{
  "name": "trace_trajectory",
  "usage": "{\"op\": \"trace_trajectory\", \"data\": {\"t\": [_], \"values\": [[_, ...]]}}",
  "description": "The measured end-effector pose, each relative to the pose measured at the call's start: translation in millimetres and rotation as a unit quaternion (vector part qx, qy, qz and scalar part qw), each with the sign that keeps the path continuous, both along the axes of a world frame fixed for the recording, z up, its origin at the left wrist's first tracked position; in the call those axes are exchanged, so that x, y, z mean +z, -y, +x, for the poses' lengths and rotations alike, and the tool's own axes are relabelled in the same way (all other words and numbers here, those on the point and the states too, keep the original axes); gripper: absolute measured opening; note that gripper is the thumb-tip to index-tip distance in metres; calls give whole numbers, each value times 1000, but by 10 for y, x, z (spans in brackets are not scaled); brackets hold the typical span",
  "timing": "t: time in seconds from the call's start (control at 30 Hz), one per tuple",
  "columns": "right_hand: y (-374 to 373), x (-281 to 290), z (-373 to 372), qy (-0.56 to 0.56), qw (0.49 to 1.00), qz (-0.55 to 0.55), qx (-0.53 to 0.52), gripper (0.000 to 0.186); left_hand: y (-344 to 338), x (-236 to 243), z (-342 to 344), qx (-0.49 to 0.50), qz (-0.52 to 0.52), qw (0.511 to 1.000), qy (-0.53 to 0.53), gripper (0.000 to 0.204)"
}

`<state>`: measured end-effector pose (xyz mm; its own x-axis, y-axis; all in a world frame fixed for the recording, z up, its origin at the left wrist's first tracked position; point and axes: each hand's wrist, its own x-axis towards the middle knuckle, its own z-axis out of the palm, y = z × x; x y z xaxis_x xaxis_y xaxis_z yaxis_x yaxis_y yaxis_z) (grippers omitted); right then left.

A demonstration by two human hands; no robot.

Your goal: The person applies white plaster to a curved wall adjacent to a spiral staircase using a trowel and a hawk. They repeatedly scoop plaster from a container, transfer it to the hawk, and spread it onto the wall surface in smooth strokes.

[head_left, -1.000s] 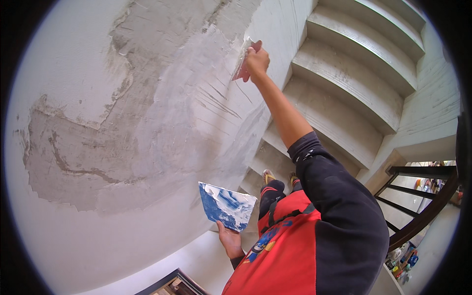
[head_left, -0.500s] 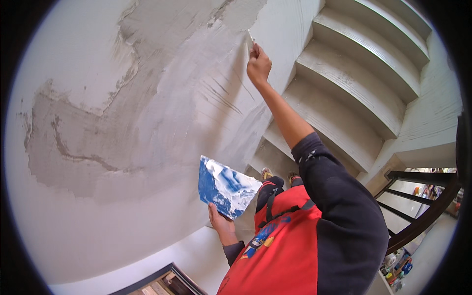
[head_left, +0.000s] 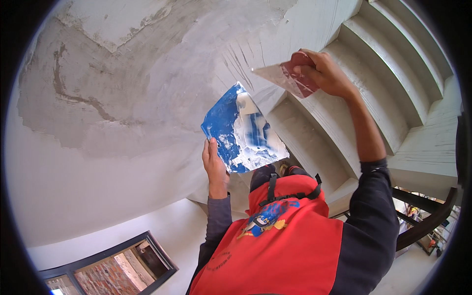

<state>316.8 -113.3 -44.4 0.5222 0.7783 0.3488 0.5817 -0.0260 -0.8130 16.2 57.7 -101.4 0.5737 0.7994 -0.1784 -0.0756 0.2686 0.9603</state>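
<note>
My left hand (head_left: 216, 166) grips the lower left edge of a blue plastering board (head_left: 221, 115), its thumb on the face. White putty (head_left: 250, 105) is smeared thickly over the board's right side and lower edge. Up to the right, my right hand (head_left: 328, 73) is closed round the reddish handle of a wide putty knife (head_left: 290, 73). The knife's pale, smeared blade points left, held apart from both board and wall. Behind the board is a wall (head_left: 162, 93) with grey, partly skimmed patches, a rough-edged area and several dark streaks.
Concrete stairs (head_left: 334, 115) climb and curve along the right side, close by my right arm. A dark handrail (head_left: 427, 223) stands at the lower right. At the lower left is a dark-framed window (head_left: 164, 255). My feet show below the board.
My right hand has come off the wall, moving right and down with the putty knife. The blue board has risen and moved right in my left hand. The view has shifted.
</note>
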Motion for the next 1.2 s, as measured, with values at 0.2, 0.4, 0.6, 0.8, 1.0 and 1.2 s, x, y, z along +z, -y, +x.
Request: {"op": "trace_trajectory", "data": {"t": [0.2,0.4,0.6,0.8,1.0,1.2], "values": [[-74,440,-327,209,969,-79,102,12,-36,222,82,-71,50,996,-32,28],[-174,298,-415,280,947,-101,117,12,-73,246,-1,-88,125,988,-24,28],[-99,54,-644,244,944,-61,213,14,-43,145,-5,-42,216,974,-58,27],[-1,28,-706,231,941,-113,219,15,10,79,-21,-18,189,979,-78,27],[-203,155,-347,312,942,-55,108,10,-2,131,22,-35,212,974,-63,26],[-308,-82,-370,299,942,-31,149,10,31,100,38,-7,254,966,-50,25]]}}
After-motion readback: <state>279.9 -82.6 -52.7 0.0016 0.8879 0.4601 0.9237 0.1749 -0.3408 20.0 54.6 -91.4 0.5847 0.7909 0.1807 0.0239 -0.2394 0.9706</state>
